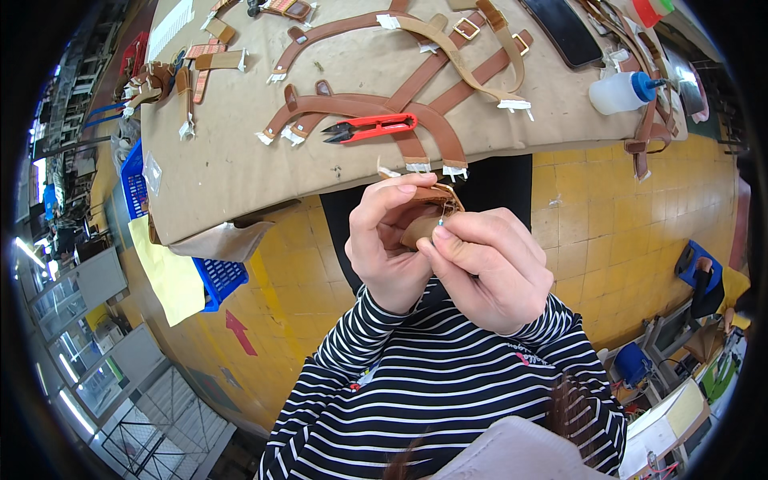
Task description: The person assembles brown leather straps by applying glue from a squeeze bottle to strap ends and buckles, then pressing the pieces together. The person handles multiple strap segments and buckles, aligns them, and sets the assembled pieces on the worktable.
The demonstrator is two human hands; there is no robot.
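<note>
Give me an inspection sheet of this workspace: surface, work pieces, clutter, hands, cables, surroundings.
Surface: table covered with brown paper.
Work pieces: small brown leather piece held in front of the table edge; thin needle, barely visible.
Clutter: brown leather straps, red thread snips, white squeeze bottle, dark flat case.
Hands: left hand grips the piece; right hand pinches at its edge.
Cables: nothing seen.
Surroundings: yellow tiled floor, blue crate.
</note>
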